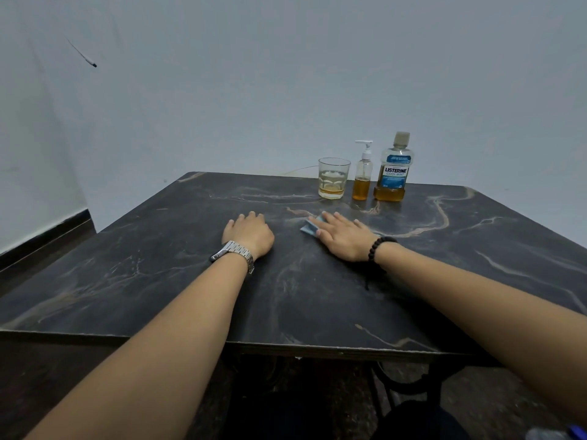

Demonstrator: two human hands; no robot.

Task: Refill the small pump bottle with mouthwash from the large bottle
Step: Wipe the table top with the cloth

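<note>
The small clear pump bottle (362, 176) stands at the far side of the table, white pump on, amber liquid in its lower part. Right beside it stands the large Listerine bottle (392, 169), capped, with a little amber liquid at the bottom. My left hand (248, 231) rests on the table with fingers curled under, holding nothing. My right hand (341, 235) lies flat, pressing down on a folded light-blue cloth (309, 228), most of it hidden under my fingers. Both hands are well short of the bottles.
A glass tumbler (333, 178) with a little amber liquid stands left of the pump bottle. The dark marble-pattern table (158, 265) meets a pale wall at its far edge. The floor drops away to the left.
</note>
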